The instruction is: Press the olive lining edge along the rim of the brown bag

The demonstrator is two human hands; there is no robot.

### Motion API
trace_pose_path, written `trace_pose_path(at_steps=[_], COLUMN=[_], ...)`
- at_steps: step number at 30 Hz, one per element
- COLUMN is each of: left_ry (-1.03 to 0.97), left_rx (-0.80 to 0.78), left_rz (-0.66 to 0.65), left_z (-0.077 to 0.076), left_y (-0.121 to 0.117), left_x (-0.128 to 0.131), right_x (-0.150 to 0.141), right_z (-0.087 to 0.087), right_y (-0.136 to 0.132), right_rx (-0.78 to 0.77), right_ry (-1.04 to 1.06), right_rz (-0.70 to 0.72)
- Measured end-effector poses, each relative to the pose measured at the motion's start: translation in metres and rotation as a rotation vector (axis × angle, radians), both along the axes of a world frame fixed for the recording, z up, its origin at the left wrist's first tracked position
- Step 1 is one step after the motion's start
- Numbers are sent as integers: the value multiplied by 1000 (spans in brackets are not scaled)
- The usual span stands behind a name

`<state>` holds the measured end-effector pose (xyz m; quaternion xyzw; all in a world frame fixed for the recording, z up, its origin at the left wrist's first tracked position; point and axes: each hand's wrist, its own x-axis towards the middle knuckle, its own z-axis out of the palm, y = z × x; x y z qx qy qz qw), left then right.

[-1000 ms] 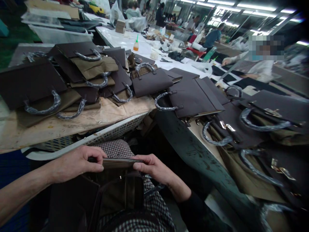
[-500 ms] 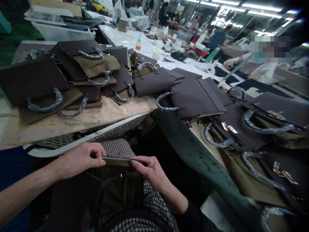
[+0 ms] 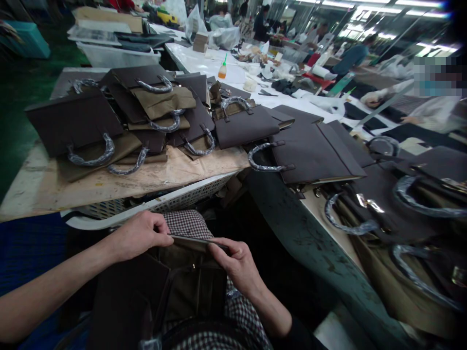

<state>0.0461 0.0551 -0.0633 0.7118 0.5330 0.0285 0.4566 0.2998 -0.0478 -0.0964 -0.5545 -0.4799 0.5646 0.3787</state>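
Note:
A dark brown handbag [image 3: 127,291] with an olive lining lies open across my lap, on checked cloth [image 3: 186,222]. My left hand [image 3: 140,236] pinches the bag's upper edge between thumb and bent fingers. At the other end of that same edge, my right hand [image 3: 235,260] grips it with the thumb on the near side. The edge runs nearly straight between the two hands. Inside the lining a small shiny spot shows, too small to name. Much of the bag's lower part is dark and hard to make out.
Brown handbags with plastic-wrapped handles [image 3: 91,153] are piled on the wooden table [image 3: 189,170] ahead, and more handbags [image 3: 317,153] lie to the right. Beneath the table edge sits a white plastic basket [image 3: 175,201]. A glue bottle [image 3: 222,70] stands farther back. A co-worker's hand [image 3: 372,99] shows at the right.
The whole view has shifted, so the surroundings appear farther right. Both hands keep their hold on the bag's edge, with only slight movement of the fingers.

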Motion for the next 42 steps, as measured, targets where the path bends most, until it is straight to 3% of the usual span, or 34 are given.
trace_pose_path(at_steps=[3,6,11,15,18,21,32,42], left_ry=[0,-15,-86,-147,-168,-153,-50,-49], left_rx=[10,48,84,88,85,92,148,173], left_rz=[2,-2,-39,-60,-67,-55,-20,-26], left_z=[3,5,7,8,9,10,22,17], left_y=[-3,-6,-11,-14,-16,-18,-8,-7], left_x=[3,6,6,2,-2,-8,-51,-54], right_x=[8,20,17,-17,-39,-49,-40,-43], right_z=[10,27,50,48,43,41,41,40], right_y=[8,27,68,89,96,98,91,95], right_rx=[-72,-84,81,290,350,309,199,151], right_ry=[4,-103,-330,-390,-384,-371,-350,-320], right_rz=[68,327,807,981,1029,1048,942,952])
